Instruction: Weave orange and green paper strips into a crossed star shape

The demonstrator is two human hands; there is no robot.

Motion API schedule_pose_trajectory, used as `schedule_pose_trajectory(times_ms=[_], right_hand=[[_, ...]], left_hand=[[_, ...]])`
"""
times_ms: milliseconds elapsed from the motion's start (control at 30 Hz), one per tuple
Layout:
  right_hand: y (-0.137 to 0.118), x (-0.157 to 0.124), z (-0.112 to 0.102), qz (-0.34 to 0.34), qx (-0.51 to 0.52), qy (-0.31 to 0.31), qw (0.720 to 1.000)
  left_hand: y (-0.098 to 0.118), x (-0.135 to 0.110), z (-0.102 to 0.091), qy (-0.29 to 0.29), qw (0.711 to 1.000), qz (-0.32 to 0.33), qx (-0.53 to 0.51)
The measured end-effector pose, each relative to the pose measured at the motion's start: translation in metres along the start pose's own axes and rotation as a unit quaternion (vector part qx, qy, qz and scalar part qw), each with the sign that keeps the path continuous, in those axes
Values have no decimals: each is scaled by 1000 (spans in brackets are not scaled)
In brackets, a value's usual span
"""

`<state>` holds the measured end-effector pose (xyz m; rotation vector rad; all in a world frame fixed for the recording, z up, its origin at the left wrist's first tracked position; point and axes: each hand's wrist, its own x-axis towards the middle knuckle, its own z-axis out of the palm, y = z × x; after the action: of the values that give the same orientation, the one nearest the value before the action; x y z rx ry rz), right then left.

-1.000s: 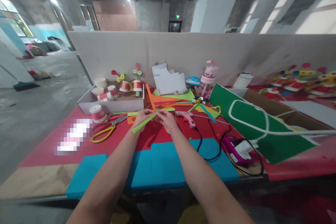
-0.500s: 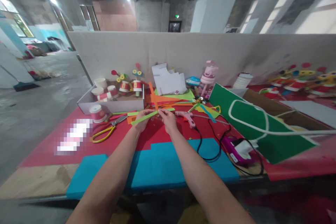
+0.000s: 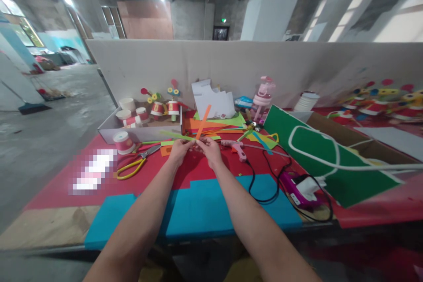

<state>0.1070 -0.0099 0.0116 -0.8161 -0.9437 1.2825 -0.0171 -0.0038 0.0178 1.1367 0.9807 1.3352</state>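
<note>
My left hand point(image 3: 179, 150) and my right hand point(image 3: 209, 150) meet above the red table cover point(image 3: 198, 169), fingertips pinched together. Between them they hold two crossed paper strips joined at one end. The orange strip point(image 3: 202, 122) sticks up and to the right. The green strip point(image 3: 174, 135) points up and to the left. Both hands are closed on the joint of the strips.
A pink glue gun point(image 3: 236, 147) with a black cord lies right of my hands. Yellow-handled scissors point(image 3: 132, 165) lie to the left. A white box point(image 3: 140, 128) holds paper-cup figures. Coloured paper scraps, a pink bottle point(image 3: 262, 97), a green bag point(image 3: 317, 154) and a blue foam sheet point(image 3: 205, 207) surround them.
The crossed strips have turned in my fingers: the orange strip swung from up-left to up-right, and the green strip rose from pointing down-left to up-left. My hands stayed in place.
</note>
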Motion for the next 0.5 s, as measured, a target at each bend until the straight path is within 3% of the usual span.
schedule_pose_trajectory(times_ms=[167,500], right_hand=[[0,1,-3,-1,-30,-4,1000],[2,3,-3,14,-41,7,999]], left_hand=[[0,3,-3,35,997,5,68],[0,2,-4,32,993,14,113]])
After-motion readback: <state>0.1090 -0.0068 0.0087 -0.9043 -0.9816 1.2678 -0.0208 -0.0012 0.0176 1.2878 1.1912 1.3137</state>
